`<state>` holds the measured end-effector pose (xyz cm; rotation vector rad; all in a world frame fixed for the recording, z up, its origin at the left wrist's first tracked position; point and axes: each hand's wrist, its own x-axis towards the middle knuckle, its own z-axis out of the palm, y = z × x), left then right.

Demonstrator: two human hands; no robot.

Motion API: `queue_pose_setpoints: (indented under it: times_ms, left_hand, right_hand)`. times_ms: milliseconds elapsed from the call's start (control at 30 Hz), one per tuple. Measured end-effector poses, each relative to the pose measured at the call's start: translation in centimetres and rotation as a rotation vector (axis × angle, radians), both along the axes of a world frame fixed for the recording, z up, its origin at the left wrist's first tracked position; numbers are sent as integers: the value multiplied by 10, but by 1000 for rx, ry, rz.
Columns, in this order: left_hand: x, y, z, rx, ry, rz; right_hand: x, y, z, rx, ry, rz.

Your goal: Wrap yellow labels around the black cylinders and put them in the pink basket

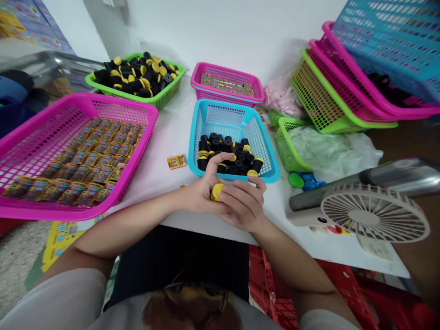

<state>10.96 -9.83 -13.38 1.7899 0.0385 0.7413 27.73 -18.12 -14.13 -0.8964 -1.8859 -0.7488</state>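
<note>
Close over the front edge of the white table, both my hands meet around a small piece with a round yellow end (217, 192). The rest of that piece is hidden by my fingers. My left hand (202, 195) grips it from the left, its index finger stretched out toward the blue basket. From the other side, the bent fingers of my right hand (242, 204) press on the yellow end. Just beyond my hands, the blue basket (271, 158) holds black cylinders (227, 145) with yellow ends. A small printed packet (176, 162) lies left of that basket.
On the left, a pink basket (85, 213) contains rows of printed packets. Behind stand a green basket (165, 97) of black-and-yellow cylinders and another pink basket (228, 100). A fan (374, 213), stacked baskets (347, 110) and a plastic bag (337, 149) occupy the right side.
</note>
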Motion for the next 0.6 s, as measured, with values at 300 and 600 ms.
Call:
queue_pose_setpoints:
  times_ms: [300, 600]
  left_hand:
    - [4, -3, 12, 346, -152, 286]
    - [-112, -30, 86, 454, 372, 836]
  right_hand:
    - [2, 9, 4, 133, -42, -112]
    - [4, 8, 5, 17, 6, -72]
